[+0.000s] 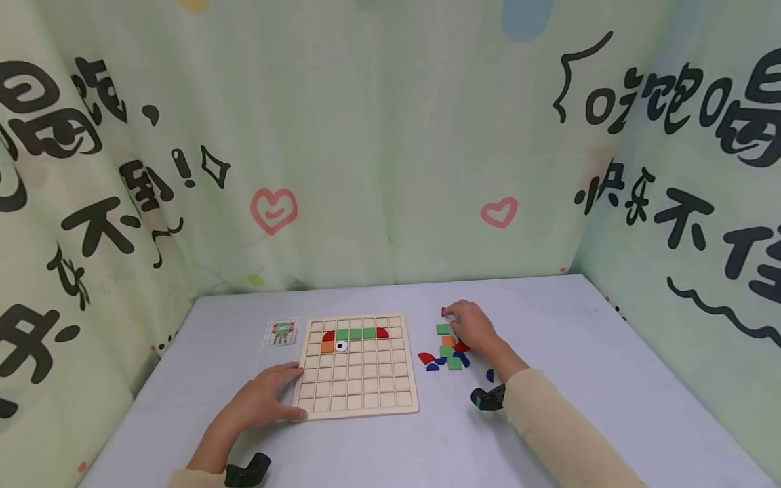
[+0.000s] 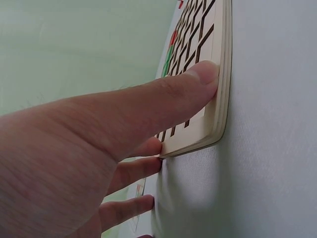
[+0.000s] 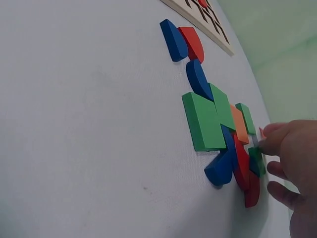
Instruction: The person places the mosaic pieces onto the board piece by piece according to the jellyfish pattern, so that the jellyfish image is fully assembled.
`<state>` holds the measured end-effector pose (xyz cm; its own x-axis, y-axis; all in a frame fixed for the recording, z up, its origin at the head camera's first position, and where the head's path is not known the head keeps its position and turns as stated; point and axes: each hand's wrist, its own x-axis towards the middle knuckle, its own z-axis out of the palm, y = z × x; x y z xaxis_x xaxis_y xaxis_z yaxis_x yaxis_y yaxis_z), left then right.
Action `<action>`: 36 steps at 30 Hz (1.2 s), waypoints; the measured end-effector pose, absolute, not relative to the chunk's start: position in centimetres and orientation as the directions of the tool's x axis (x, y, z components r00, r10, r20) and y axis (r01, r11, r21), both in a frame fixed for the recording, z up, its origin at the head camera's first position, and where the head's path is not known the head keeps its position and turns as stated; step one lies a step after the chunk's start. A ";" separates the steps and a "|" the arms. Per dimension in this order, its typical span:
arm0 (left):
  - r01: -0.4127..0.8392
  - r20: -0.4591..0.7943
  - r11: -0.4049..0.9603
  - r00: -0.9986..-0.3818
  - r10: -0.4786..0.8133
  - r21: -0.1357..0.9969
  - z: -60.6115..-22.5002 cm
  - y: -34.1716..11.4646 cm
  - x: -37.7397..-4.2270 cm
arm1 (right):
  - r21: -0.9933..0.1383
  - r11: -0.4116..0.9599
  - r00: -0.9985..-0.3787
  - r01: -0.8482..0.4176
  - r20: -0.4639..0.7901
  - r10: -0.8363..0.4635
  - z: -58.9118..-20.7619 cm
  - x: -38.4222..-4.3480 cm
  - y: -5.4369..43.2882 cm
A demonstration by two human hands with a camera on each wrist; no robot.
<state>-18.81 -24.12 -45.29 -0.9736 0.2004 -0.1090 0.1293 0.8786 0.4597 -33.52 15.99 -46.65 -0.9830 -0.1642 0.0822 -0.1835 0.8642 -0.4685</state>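
My left hand (image 1: 266,394) rests at the near left corner of a wooden grid board (image 1: 363,411). Its thumb (image 2: 203,74) presses on the near edge and the other fingers lie along the left side. On the board sit a row of green squares (image 1: 356,334) between two red quarter-round pieces (image 1: 329,335), an orange square (image 1: 327,347) and a white disc with a black dot (image 1: 342,346). My right hand (image 1: 474,328) reaches to the far end of the loose pieces, fingertips beside a small red piece (image 1: 444,311) and a whitish piece. I cannot tell whether they pinch it.
Loose green (image 3: 204,121), blue (image 3: 173,40), red (image 3: 192,42) and orange (image 3: 238,124) pieces lie right of the board, some overlapping. One blue half-round (image 1: 490,375) lies apart, near the right wrist. A pattern card (image 1: 283,332) lies left of the board. Printed curtains surround the table.
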 end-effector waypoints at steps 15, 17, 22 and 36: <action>0.128 -0.113 0.882 -0.973 0.199 0.454 -45.7 -24.1 -18.7 | -0.500 0.854 -0.989 -0.146 0.051 -0.140 -46.9 -33.3 15.7; 0.128 -0.111 0.883 -0.974 0.198 0.452 -45.7 -24.1 -18.8 | -0.510 0.847 -0.988 -0.151 0.059 -0.141 -46.9 -33.3 15.6; 0.131 -0.105 0.883 -0.974 0.198 0.450 -45.6 -24.1 -18.8 | -0.525 0.836 -0.987 -0.160 0.065 -0.148 -46.8 -33.5 15.3; 0.124 -0.118 0.890 -0.974 0.194 0.438 -45.5 -23.8 -18.8 | -0.579 0.771 -0.963 -0.266 0.114 -0.246 -45.4 -32.8 12.8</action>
